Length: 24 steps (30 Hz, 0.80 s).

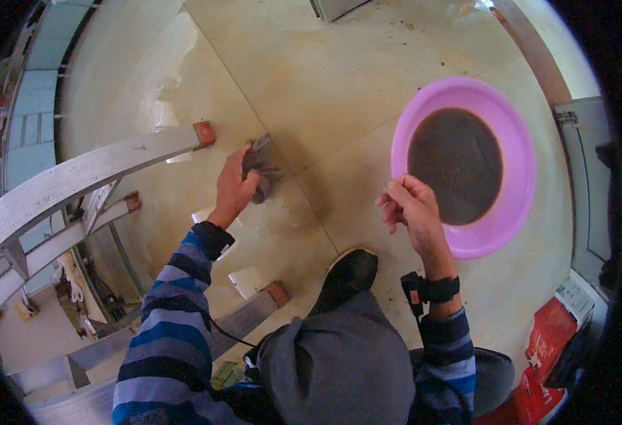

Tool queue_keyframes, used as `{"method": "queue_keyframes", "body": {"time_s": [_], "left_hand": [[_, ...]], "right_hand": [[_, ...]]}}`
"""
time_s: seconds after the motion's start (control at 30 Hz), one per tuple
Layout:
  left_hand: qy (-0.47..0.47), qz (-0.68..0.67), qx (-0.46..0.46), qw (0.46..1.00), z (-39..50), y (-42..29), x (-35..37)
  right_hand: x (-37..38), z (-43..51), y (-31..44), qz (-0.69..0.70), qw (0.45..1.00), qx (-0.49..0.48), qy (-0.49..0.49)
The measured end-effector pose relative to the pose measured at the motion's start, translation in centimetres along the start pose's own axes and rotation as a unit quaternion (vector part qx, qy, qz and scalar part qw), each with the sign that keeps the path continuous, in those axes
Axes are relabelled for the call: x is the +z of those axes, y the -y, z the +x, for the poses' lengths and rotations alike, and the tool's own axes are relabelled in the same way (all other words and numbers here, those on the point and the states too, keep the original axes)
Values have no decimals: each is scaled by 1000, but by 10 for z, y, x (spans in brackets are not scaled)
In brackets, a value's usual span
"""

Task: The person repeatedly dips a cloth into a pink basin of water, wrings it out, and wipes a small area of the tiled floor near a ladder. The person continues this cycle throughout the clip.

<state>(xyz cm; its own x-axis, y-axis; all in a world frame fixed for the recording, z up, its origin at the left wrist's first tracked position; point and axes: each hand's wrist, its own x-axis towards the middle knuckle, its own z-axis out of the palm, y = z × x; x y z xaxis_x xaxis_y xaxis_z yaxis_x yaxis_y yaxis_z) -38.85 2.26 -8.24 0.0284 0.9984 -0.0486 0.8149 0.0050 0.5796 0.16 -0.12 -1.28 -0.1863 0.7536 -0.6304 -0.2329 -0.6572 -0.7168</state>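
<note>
My left hand (238, 183) grips a dark, wet-looking cloth (261, 172) just above or on the tiled floor (311, 79). Over the near left edge of a pink plastic basin (518, 175) is my right hand (411, 210), its fingers loosely curled and nothing plainly between them. Murky dark water (454, 164) stands in the basin, hiding its bottom. Both wrists wear black straps, below striped sleeves.
An aluminium ladder (87, 170) with red-brown feet reaches in from the left. My dark shoe (350, 271) is on the floor below. A door (587, 186) stands at the right, with red printed bags (550, 334) near it.
</note>
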Motion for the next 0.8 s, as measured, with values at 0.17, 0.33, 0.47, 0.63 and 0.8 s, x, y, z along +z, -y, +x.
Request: {"method": "queue_keyframes", "body": {"time_s": [0.17, 0.33, 0.47, 0.63, 0.8], "left_hand": [[79, 145, 92, 982, 2, -24, 28], [123, 144, 159, 969, -24, -57, 45], [135, 134, 196, 962, -31, -67, 49], [103, 104, 223, 964, -25, -65, 52], [135, -212, -78, 965, 0, -83, 43]], "right_hand": [[2, 1, 0, 4, 1000, -6, 6], [3, 0, -2, -7, 1000, 0, 0], [4, 0, -7, 4, 1000, -12, 6], [8, -3, -11, -36, 999, -25, 16], [9, -7, -8, -60, 997, 24, 49]]}}
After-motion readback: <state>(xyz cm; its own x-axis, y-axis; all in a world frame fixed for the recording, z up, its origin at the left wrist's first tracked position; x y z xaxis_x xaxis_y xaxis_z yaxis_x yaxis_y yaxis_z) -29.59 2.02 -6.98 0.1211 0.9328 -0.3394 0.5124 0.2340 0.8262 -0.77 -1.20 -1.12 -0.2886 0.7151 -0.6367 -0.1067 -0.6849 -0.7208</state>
